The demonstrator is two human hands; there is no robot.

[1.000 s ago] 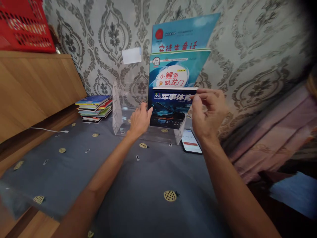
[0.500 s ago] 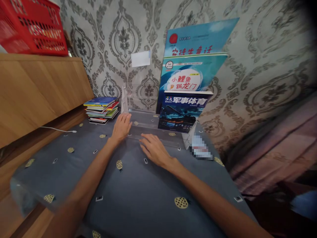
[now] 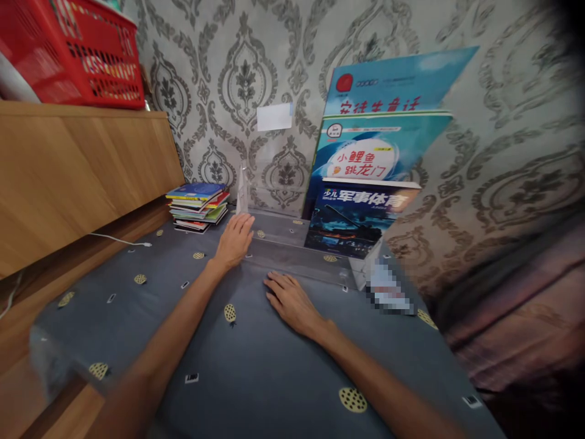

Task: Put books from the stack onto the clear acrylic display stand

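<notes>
A clear stepped display stand sits on the table against the wall. Three books lean in its right part: a dark blue one in front, a teal one behind, and a taller blue one at the back. My left hand rests at the stand's front left corner, fingers stretched forward and seemingly touching its side. My right hand lies palm down on the tablecloth just in front of the stand, fingers extended, holding nothing.
A stack of books lies left of the stand. A wooden cabinet flanks the table, with a red plastic basket on top. A white cable trails over the cloth. A blurred-out pale item lies by the stand's right corner.
My right hand has drawn back slightly from the stand and settled flat on the cloth. The left stays at the stand's corner. The whole view has shifted a little.
</notes>
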